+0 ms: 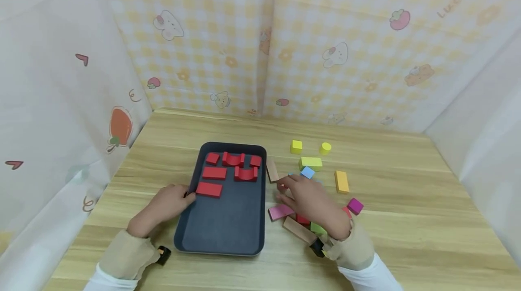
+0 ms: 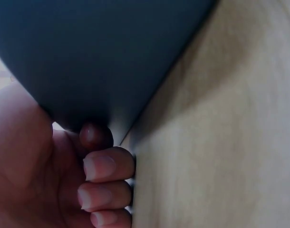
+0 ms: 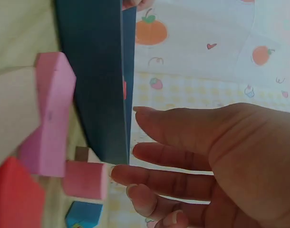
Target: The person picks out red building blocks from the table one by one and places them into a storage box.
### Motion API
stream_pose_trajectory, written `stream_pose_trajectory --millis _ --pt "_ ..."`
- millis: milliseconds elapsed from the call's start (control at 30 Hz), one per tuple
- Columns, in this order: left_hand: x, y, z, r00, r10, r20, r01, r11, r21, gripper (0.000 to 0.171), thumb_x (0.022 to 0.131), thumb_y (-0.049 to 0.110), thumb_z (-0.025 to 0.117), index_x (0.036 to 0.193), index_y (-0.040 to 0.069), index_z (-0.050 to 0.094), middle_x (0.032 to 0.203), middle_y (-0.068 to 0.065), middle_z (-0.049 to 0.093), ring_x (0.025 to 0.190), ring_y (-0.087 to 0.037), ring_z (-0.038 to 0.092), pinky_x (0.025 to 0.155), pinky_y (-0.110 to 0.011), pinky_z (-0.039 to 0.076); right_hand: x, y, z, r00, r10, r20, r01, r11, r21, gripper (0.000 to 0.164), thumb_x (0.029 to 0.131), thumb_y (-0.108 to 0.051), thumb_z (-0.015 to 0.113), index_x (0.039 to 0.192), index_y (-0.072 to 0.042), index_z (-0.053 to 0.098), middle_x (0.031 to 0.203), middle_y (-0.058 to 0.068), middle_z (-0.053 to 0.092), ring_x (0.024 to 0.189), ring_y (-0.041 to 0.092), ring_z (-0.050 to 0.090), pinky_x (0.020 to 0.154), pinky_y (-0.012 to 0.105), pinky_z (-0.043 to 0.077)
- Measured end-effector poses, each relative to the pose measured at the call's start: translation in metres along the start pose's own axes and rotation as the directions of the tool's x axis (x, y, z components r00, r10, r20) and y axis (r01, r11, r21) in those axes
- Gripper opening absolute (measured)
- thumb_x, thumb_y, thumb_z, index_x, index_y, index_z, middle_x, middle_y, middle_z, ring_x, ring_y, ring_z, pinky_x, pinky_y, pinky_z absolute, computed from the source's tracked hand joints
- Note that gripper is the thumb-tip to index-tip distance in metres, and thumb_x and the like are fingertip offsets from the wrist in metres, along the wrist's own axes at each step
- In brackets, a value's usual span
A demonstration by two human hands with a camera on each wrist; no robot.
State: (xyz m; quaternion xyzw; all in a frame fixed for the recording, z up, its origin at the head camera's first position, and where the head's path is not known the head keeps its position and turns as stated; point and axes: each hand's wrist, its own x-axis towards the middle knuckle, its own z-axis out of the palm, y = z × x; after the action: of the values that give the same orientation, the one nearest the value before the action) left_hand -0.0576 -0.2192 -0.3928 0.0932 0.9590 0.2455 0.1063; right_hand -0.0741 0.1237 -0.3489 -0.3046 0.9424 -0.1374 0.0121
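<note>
My left hand [image 1: 168,202] grips the left side of a dark baking tray [image 1: 224,236], thumb at the rim; the left wrist view shows its fingers curled close under the tray's side. Red blocks lie in the tray's far half: two arches, one of them a red arch block [image 1: 246,174], two flat oblongs such as the red oblong block [image 1: 209,189], and two small pieces. My right hand [image 1: 313,200] hovers over loose blocks beside the tray, its fingers apart and holding nothing. Below its fingertips are a pink cylinder [image 3: 85,179] and a pink oblong block [image 1: 281,212].
Right of the tray lie wooden blocks, one a natural oblong block [image 1: 298,230], plus a blue block [image 1: 307,172], an orange block [image 1: 342,182] and a magenta cube [image 1: 355,206]. Farther back are a yellow cube [image 1: 296,147] and a yellow cylinder [image 1: 325,148]. Patterned curtains [image 1: 203,55] surround the table.
</note>
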Motion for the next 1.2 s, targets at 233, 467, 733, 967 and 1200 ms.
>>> stream_pose_trajectory --millis 233,467,733,967,1200 --pt "0.000 0.000 -0.001 1.000 -0.003 0.007 0.003 1.000 -0.001 0.033 0.092 0.023 0.046 0.061 0.015 0.049 0.054 0.002 0.041 0.052 -0.014 0.039 0.051 -0.030 0.033 -0.016 0.010 0.003 0.998 0.026 0.060 -0.026 1.000 0.002 0.034 0.082 -0.028 0.067 0.113 -0.014 0.064 0.102 0.003 0.065 0.082 0.013 0.061 0.063 0.030 0.049" --pt "0.000 0.000 0.000 1.000 0.005 0.008 -0.005 1.000 -0.005 0.033 0.092 0.022 0.046 0.060 0.015 0.047 0.054 0.002 0.039 0.051 -0.014 0.038 0.050 -0.029 0.033 -0.031 0.016 0.004 0.996 0.020 0.092 -0.015 0.998 -0.057 0.029 0.079 -0.026 0.070 0.103 -0.011 0.066 0.095 0.000 0.063 0.074 0.011 0.057 0.063 0.027 0.049" --pt "0.000 0.000 -0.001 1.000 -0.007 0.011 0.007 1.000 0.004 0.032 0.092 0.023 0.045 0.061 0.015 0.048 0.055 0.001 0.041 0.054 -0.015 0.039 0.053 -0.030 0.034 -0.036 0.017 0.001 0.978 0.080 0.191 -0.068 0.996 -0.066 0.031 0.077 -0.026 0.072 0.105 -0.013 0.066 0.094 -0.003 0.062 0.068 0.009 0.052 0.060 0.026 0.047" --pt "-0.003 -0.001 -0.001 1.000 -0.007 0.002 0.007 1.000 -0.004 0.033 0.092 0.023 0.046 0.060 0.015 0.046 0.054 0.002 0.039 0.050 -0.014 0.037 0.050 -0.029 0.033 -0.036 0.012 -0.003 0.961 0.093 0.260 -0.083 0.995 -0.048 0.032 0.075 -0.022 0.074 0.105 -0.015 0.066 0.087 -0.004 0.057 0.064 0.010 0.047 0.056 0.023 0.044" --pt "0.000 -0.001 0.000 1.000 0.003 0.010 -0.003 1.000 -0.001 0.032 0.092 0.023 0.046 0.061 0.014 0.047 0.054 0.001 0.040 0.051 -0.014 0.038 0.050 -0.030 0.033 -0.037 0.013 0.000 0.954 0.103 0.283 -0.087 0.994 -0.067 0.031 0.074 -0.018 0.075 0.104 -0.015 0.066 0.087 -0.003 0.056 0.066 0.012 0.047 0.057 0.025 0.044"
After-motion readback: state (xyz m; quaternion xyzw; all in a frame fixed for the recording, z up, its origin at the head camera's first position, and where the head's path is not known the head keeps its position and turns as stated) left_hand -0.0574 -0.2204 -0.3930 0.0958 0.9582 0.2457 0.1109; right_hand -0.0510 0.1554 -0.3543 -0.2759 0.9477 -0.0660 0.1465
